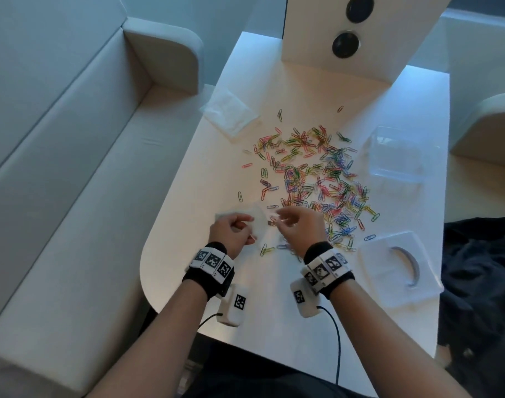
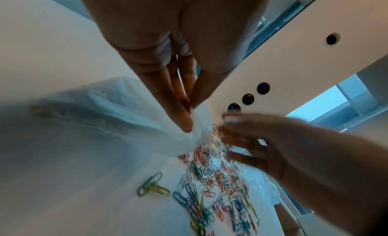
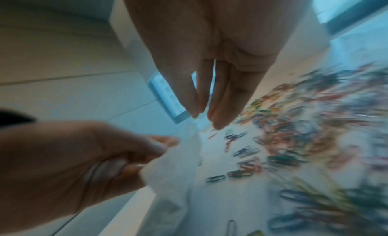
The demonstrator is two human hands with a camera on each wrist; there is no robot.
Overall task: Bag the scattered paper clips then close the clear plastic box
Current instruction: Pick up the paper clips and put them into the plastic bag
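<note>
Coloured paper clips (image 1: 311,179) lie scattered over the middle of the white table (image 1: 188,182). Near its front edge my left hand (image 1: 250,219) pinches one side of a small clear plastic bag (image 1: 258,225). My right hand (image 1: 278,219) pinches the bag's opposite edge at its mouth. The left wrist view shows my left fingertips (image 2: 186,123) closed on the crumpled bag (image 2: 105,116), with clips (image 2: 210,181) beyond. In the blurred right wrist view my right hand (image 3: 202,118) has thumb and forefinger together at the bag's top (image 3: 178,156). The open clear plastic box (image 1: 395,153) stands at the right.
A stack of spare clear bags (image 1: 231,113) lies at the table's back left. A flat clear lid (image 1: 389,265) with a curved mark rests at the front right. A white panel (image 1: 346,38) with round dark holes rises at the back. Pale sofas flank the table.
</note>
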